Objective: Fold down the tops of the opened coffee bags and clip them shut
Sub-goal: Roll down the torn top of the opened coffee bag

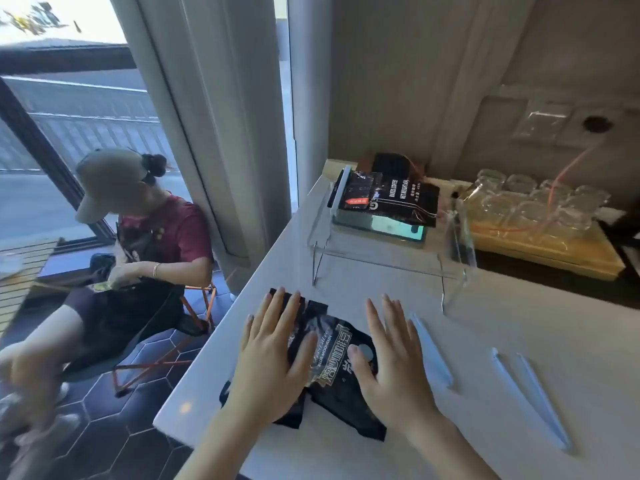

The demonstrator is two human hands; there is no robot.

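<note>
Head view: a black coffee bag lies flat on the white counter at lower centre of the frame. The left hand and right hand press on it palm-down, fingers spread and gripping nothing; they cover much of its print. Its top end, toward upper left, is partly hidden under the left fingers, so I cannot tell whether it is folded. Pale blue clips lie on the counter to the right. Further back, more dark bags rest on a clear stand. Glasses at upper right are blurred. A seated person fills the left.
</note>
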